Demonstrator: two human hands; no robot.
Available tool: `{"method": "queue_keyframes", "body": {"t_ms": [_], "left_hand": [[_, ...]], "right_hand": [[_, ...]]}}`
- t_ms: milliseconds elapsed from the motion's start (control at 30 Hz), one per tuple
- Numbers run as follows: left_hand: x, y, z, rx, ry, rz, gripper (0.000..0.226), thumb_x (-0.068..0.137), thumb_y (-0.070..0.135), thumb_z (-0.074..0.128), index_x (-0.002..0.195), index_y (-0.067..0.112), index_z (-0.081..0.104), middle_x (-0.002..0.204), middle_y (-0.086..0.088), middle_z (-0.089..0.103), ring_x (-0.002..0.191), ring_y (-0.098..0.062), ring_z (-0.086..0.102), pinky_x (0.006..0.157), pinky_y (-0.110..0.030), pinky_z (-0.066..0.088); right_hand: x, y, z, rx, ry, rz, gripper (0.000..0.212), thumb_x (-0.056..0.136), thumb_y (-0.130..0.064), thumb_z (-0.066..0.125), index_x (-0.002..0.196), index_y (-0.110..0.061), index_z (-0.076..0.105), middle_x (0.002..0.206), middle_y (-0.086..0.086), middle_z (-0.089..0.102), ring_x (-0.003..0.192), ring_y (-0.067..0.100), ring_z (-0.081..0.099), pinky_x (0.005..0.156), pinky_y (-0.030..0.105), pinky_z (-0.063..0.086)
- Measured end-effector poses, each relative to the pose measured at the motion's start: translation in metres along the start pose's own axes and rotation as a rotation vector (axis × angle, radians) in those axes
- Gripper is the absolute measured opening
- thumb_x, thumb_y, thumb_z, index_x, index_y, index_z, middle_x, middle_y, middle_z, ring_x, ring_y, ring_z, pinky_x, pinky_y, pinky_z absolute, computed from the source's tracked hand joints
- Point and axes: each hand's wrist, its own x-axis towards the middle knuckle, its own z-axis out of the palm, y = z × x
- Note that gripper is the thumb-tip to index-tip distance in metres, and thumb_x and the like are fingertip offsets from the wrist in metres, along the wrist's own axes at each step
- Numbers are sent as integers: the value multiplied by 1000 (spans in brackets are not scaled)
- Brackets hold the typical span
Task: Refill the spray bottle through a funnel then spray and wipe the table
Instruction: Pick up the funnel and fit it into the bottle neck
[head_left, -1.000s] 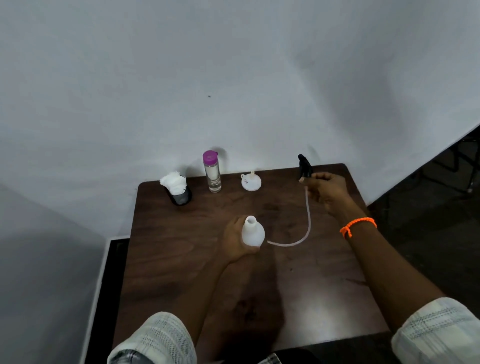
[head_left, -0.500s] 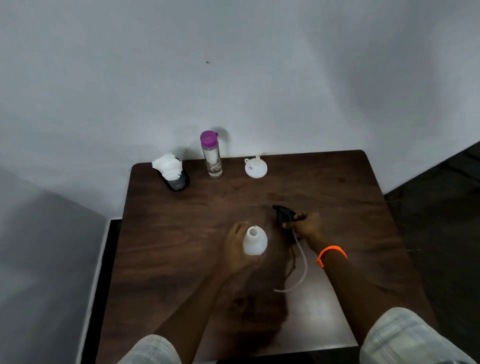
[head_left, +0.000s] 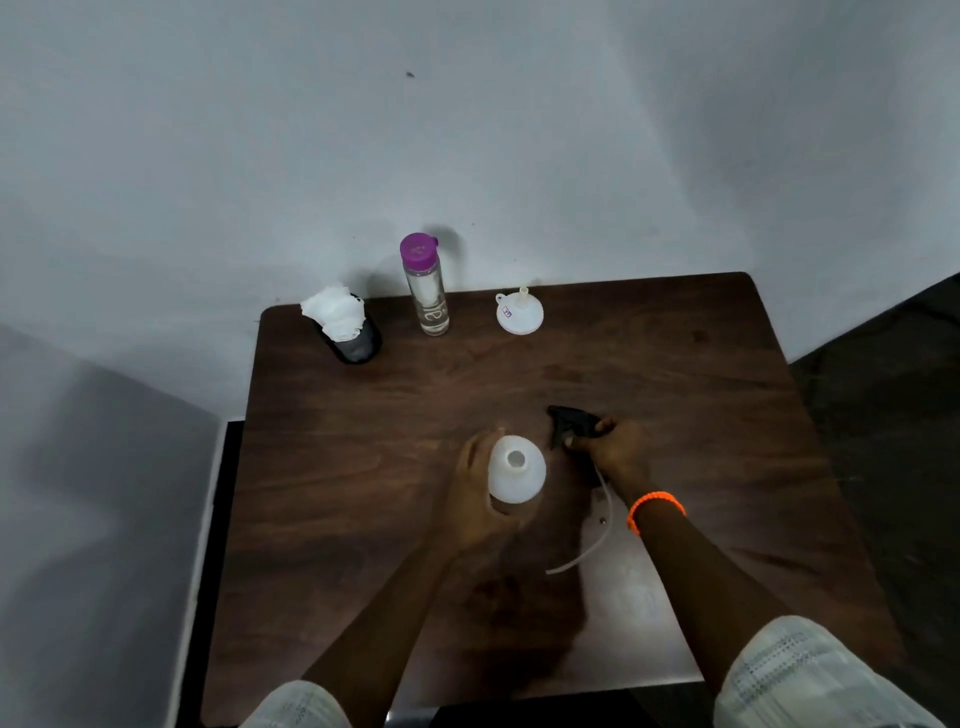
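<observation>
The left hand (head_left: 475, 493) wraps the white bottle (head_left: 516, 470), upright at the table's (head_left: 701, 395) centre, neck uncapped. At the bottle's 2 o'clock the right hand (head_left: 613, 454) grips the black sprayer (head_left: 569, 423), low over the wood; its tube (head_left: 592, 540) trails toward 6. Along the far edge: tissue cup (head_left: 345, 325) at 11, purple-capped bottle (head_left: 426, 286) at 12, funnel (head_left: 519, 312) just right of it.

Table (head_left: 649, 364): dark wood-grain, slight sheen. Bottle (head_left: 517, 470): translucent matt plastic. Funnel (head_left: 519, 313): white plastic. Tissue (head_left: 335, 312): crumpled paper.
</observation>
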Motion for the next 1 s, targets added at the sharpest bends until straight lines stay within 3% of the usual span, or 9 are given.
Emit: {"method": "queue_keyframes", "body": {"t_ms": [200,267,367,467,567,667,733,867,1000], "left_hand": [[-9,-30,-47,147,-290,-73,119,59,51,77,161,25,22,168,1,21,154,-17,20,124,-35,19],[-4,-40,-66,153,-324,-182,105,61,41,69,158,23,32,163,-5,30,148,-19,29,122,-30,22],[18,-41,-77,49,-165,-309,64,78,22,69,140,12,59,140,-7,60,128,-19,57,113,-36,47],[59,-22,-72,-50,-88,-381,49,84,-13,62,130,4,67,124,0,67,116,-15,64,87,-3,47],[106,-4,-54,-164,-87,-408,45,88,-16,57,128,0,66,123,-10,68,115,-21,65,82,-7,49],[149,5,-32,-296,-54,-489,43,92,-11,57,131,3,64,124,-16,69,113,-32,67,92,-32,55],[173,9,-21,-393,-46,-564,45,95,-7,58,140,2,56,120,-14,69,98,-24,67,83,-31,55],[211,12,-12,-482,9,-648,58,96,-9,54,151,1,41,79,-5,58,55,-11,55,50,-20,46],[233,11,-12,-455,-22,-689,78,91,-5,57,161,13,29,76,-9,63,59,-17,56,63,-34,51]], "right_hand": [[-1,7,-14,-97,-62,-82,63,49,-62,94,76,-13,68,70,3,69,68,21,68,54,35,50],[0,-1,-24,-79,17,-90,65,53,-69,88,76,-10,74,73,5,74,71,24,71,61,39,57],[6,-23,-34,36,116,-81,53,74,-57,83,92,-8,76,89,10,73,94,30,71,74,29,45],[23,-48,-33,54,130,-139,41,86,-46,77,97,-7,76,102,17,75,104,35,69,82,32,46],[44,-71,-21,97,75,-189,26,90,-34,74,99,-10,76,103,15,76,100,31,70,90,36,54],[63,-91,-5,156,-17,-172,8,94,-25,70,87,-21,70,98,14,75,88,28,70,87,51,60],[75,-101,6,174,-53,-158,7,96,-20,66,92,-17,71,99,20,73,79,26,66,82,51,61],[93,-120,22,185,-101,-176,29,99,-21,62,125,-10,68,96,11,67,78,23,64,70,42,59],[112,-135,34,233,-137,-177,36,100,-28,56,134,-19,62,104,6,68,80,20,67,62,34,57]]}}
